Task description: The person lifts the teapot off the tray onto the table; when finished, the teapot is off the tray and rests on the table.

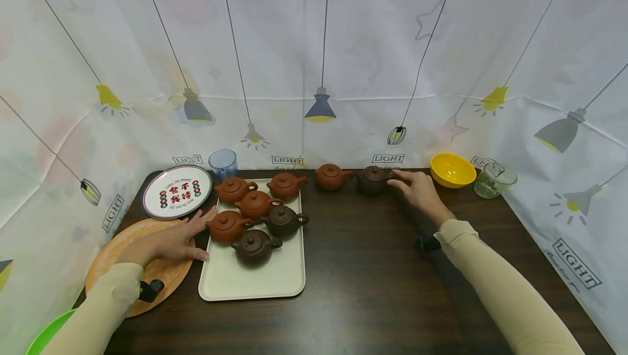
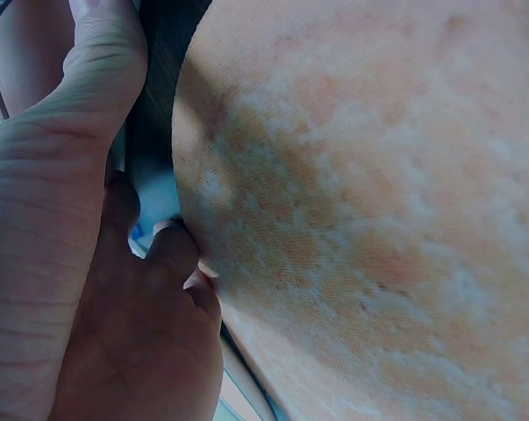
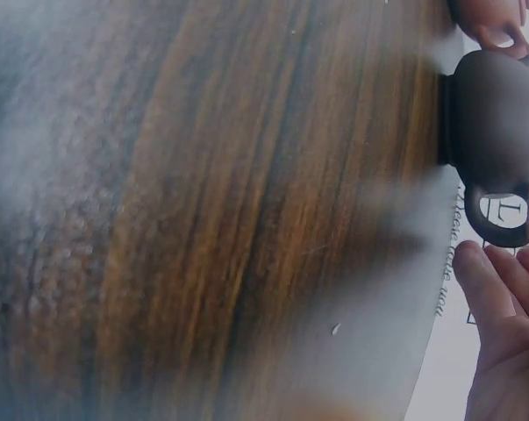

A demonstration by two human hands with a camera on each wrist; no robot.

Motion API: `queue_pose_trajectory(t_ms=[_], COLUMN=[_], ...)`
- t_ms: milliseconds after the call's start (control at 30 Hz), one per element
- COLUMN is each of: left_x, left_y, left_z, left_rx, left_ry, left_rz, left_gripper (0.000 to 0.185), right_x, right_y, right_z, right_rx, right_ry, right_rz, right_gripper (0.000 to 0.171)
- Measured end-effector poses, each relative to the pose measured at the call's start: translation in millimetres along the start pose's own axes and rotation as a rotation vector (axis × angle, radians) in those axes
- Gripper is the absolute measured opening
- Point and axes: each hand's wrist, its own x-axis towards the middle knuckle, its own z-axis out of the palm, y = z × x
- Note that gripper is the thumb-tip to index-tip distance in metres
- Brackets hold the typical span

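Observation:
My right hand (image 1: 417,188) pinches the handle of a dark brown teapot (image 1: 373,181) standing at the table's back edge. In the right wrist view, the same dark teapot (image 3: 496,114) shows its loop handle with the fingertips close around it. Left of it stands a reddish-brown teapot (image 1: 331,177). A cream tray (image 1: 250,285) bears several reddish-brown and dark teapots. Beside the tray's left rim lies my left hand (image 1: 171,240), fingers spread, near a reddish-brown teapot (image 1: 227,228); contact cannot be made out. Nothing appears held in it.
Under the left forearm lies a round orange-patterned board (image 1: 171,278). Behind it are a white plate (image 1: 169,210) with printed characters and a blue glass (image 1: 223,164). A yellow bowl (image 1: 452,170) and a clear green-tinted glass (image 1: 493,180) stand at the back right, before a hanging cloth.

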Motion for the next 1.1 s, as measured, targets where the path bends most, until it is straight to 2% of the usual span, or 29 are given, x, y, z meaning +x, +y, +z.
queue_pose_trajectory(t_ms=[133, 367, 567, 733, 900, 967, 1100], left_x=[-1.1, -0.7, 2.7, 3.4, 1.4, 0.9, 0.3], left_y=[-0.4, -1.4, -2.2, -2.5, -6.0, -6.5, -6.3], left_z=[0.6, 0.6, 1.8, 2.5, 3.1, 3.2, 2.9], left_rx=[-0.004, -0.008, -0.009, -0.004, 0.004, 0.008, 0.006], left_ry=[0.003, -0.001, 0.0, 0.0, 0.005, 0.005, 0.01], left_rz=[0.004, -0.005, -0.012, -0.006, -0.007, -0.008, -0.01], left_gripper=[0.111, 0.112, 0.112, 0.112, 0.112, 0.112, 0.111], right_x=[-0.6, -2.0, -1.0, -5.9, -25.1, -35.3, -51.7], right_y=[1.6, -5.5, -26.0, -65.1, -121.4, -141.5, -173.3], right_z=[-2.2, -10.8, -20.7, -20.4, -10.5, -4.2, 13.5], right_rx=[-0.001, 0.051, 0.119, 0.218, 0.256, 0.273, 0.316], right_ry=[0.015, 0.02, 0.116, 0.139, 0.043, -0.013, -0.089], right_rz=[-0.031, -0.041, -0.121, -0.271, -0.457, -0.494, -0.508], right_gripper=[0.061, 0.063, 0.053, 0.04, 0.024, 0.023, 0.025])
